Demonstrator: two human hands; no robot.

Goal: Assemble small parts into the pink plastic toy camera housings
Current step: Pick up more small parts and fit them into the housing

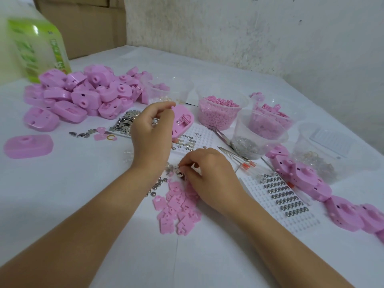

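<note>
Clear cups stand behind the hands: a cup of pink pellets (218,115), a cup of pink clips (270,121) and a cup of metal bits (247,145). The left hand (152,129) curls its fingers round a pink housing (184,121) held above the worktop (83,194). The right hand (209,179) pinches metal pieces (176,170) beside flat pink plates (178,206). Tweezers (220,134) lie between the cups and hands, and a housing pile (83,94) sits far left.

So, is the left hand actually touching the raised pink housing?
Touching. The head view shows the left hand gripping the pink housing, with its fingers curled over the top edge.
</note>
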